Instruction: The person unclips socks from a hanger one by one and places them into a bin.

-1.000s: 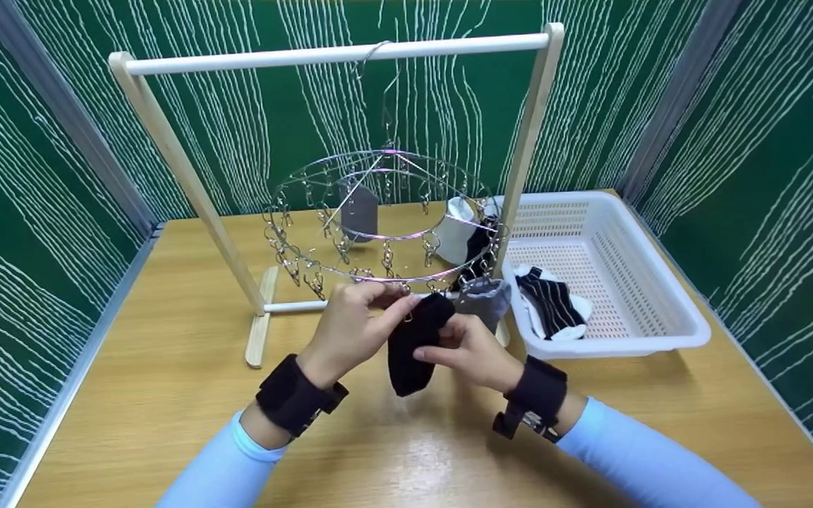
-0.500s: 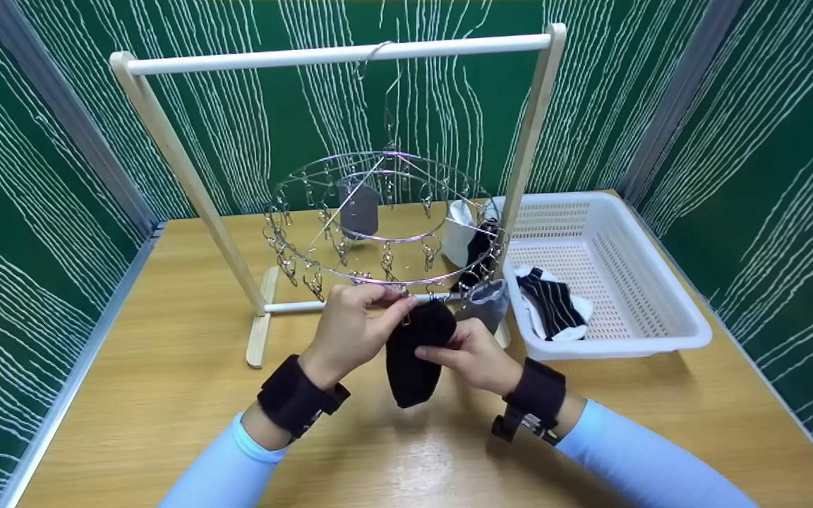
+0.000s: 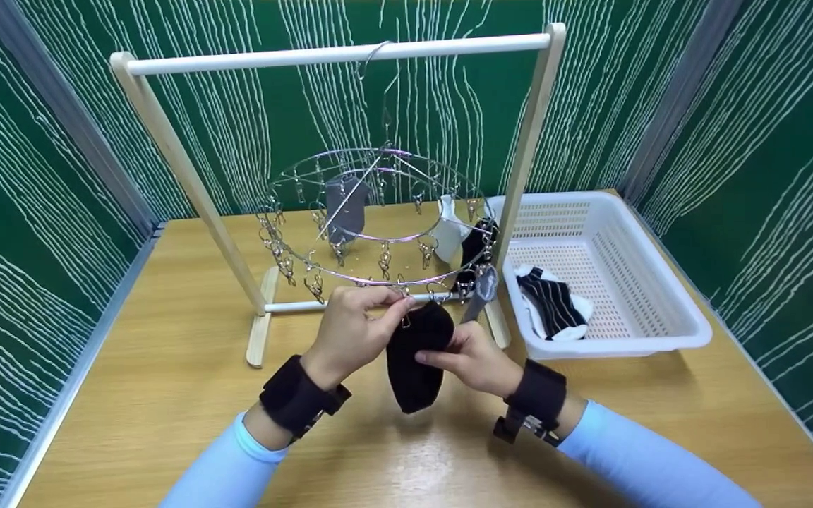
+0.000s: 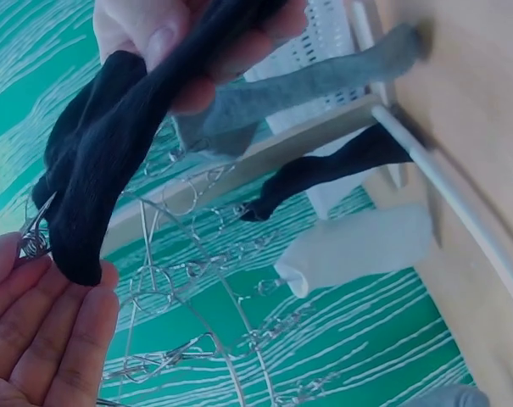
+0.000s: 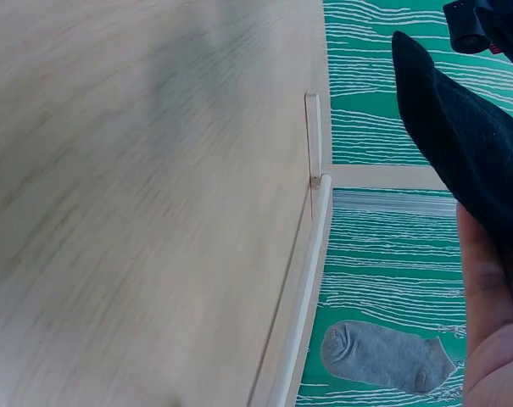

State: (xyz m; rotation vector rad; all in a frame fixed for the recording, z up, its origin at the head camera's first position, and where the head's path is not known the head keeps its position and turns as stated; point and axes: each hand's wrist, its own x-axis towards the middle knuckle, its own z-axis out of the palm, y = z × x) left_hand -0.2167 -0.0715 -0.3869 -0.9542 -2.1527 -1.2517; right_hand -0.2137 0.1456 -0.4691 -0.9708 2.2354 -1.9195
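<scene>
A black sock [image 3: 417,367] hangs below the front of the round wire sock hanger [image 3: 378,279]. My right hand [image 3: 480,360] holds the sock at its side, thumb on the near face. At its upper edge, my left hand [image 3: 357,324] pinches a metal clip [image 4: 34,242]. The left wrist view shows this clip against the black cloth, with my left fingers under the sock's edge; whether its jaws bite the cloth cannot be told. The right wrist view shows the sock's lower end and part of my right hand [image 5: 493,322].
Grey sock [image 3: 345,208], white sock [image 3: 450,233], black sock [image 3: 476,254] and another grey sock [image 3: 480,293] hang from the ring. A wooden rack [image 3: 339,56] carries the hanger. To the right, a white basket [image 3: 667,296] contains a striped black-and-white sock [image 3: 555,303].
The black sock has dropped slightly and turned its broad face more towards me. The hanger has rotated a little, shifting the hanging socks. My left hand has stayed nearly still.
</scene>
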